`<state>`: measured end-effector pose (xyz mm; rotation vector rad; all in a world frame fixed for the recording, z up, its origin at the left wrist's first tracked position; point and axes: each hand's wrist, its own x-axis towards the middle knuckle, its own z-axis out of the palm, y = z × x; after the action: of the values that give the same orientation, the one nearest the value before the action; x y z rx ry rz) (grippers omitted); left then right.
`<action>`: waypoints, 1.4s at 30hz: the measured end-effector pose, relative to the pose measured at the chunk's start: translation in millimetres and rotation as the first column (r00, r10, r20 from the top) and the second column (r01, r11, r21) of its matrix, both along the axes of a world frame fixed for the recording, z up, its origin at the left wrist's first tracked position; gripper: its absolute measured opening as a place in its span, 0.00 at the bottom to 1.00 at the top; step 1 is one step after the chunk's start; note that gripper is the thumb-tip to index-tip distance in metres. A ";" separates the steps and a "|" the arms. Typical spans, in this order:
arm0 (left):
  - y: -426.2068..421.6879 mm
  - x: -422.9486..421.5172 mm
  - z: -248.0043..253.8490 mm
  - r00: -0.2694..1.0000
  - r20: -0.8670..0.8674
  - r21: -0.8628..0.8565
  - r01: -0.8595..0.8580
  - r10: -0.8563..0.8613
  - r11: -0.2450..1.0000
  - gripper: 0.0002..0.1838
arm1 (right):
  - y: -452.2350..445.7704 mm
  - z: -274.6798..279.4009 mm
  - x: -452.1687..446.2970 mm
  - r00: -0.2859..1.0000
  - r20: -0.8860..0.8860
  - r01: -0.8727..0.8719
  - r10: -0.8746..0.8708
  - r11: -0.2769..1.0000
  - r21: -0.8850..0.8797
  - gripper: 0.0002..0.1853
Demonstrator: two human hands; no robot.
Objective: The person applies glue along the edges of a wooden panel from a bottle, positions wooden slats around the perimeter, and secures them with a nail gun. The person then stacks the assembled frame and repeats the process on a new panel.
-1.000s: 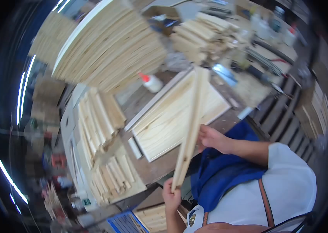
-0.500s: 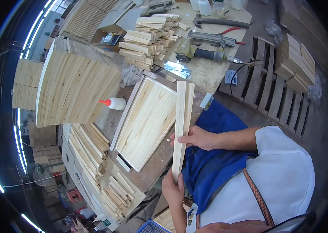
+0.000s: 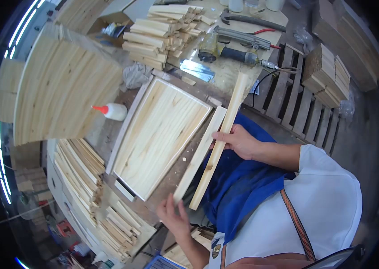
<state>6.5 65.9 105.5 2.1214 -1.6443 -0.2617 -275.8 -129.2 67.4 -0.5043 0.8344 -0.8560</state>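
My right hand (image 3: 242, 141) grips two pale wooden strips at about mid-length, a shorter strip (image 3: 199, 154) on the panel side and a longer strip (image 3: 225, 130) nearer my body. They lie slightly splayed. My left hand (image 3: 176, 219) is open, fingers spread by the lower end of the shorter strip; whether a fingertip touches it I cannot tell. Beside the strips a wooden panel (image 3: 162, 134) lies on the workbench, a white line along its edges and a grey rail (image 3: 129, 123) along its far side. A white glue bottle (image 3: 116, 112) with a red tip lies beyond the rail.
A tall stack of panels (image 3: 68, 85) stands at the left. Strip bundles (image 3: 79, 166) and a pile of short pieces (image 3: 153, 38) lie around the bench. A nail gun (image 3: 229, 53) with a hose and a hammer (image 3: 252, 21) rest at the back. A pallet (image 3: 288, 94) is at the right.
My left hand has let go of the strips' lower end and opened. The two strips, held together before, are now spread apart in my right hand. The view has shifted slightly.
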 end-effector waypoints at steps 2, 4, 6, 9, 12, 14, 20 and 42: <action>-1.8 8.3 1.3 0.994 0.114 0.000 -0.004 0.004 1.000 0.25 | -1.5 1.8 -7.8 0.999 -0.032 -0.005 0.006 1.000 0.007 0.14; -5.5 16.4 -1.0 0.991 0.131 -0.010 -0.011 0.012 1.000 0.25 | -2.7 3.8 -14.9 0.998 -0.052 0.019 -0.019 1.000 -0.010 0.12; -2.6 15.8 -1.9 0.986 0.163 -0.009 -0.029 0.030 1.000 0.25 | -3.3 11.6 -19.4 0.997 -0.072 0.006 -0.006 1.000 -0.007 0.12; -8.0 13.1 -4.9 0.995 0.102 -0.083 0.001 0.008 0.997 0.26 | -5.8 16.6 -19.2 0.995 -0.088 0.052 -0.056 0.997 -0.050 0.11; -13.3 1.2 -2.8 0.995 0.103 -0.135 -0.003 0.017 0.991 0.25 | -7.0 15.9 -24.6 0.987 -0.148 0.043 -0.054 0.996 -0.077 0.10; -19.2 -7.5 -5.9 0.995 0.095 -0.165 0.007 0.009 0.986 0.25 | -6.5 16.7 -26.2 0.983 -0.176 0.041 -0.053 0.996 -0.074 0.10; -35.8 -20.9 -13.8 0.990 0.119 -0.221 0.102 -0.077 0.970 0.21 | -6.6 16.1 -23.4 0.983 -0.183 0.014 -0.028 0.997 -0.075 0.09; -41.2 0.6 -29.8 0.980 0.060 -0.205 0.199 -0.191 0.958 0.20 | 8.0 31.4 -29.0 0.972 -0.188 -0.121 0.138 0.988 0.099 0.25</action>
<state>7.1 24.7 75.8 1.8223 -1.8205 -0.1008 -304.8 -121.2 98.8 -0.5654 1.0023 -0.6542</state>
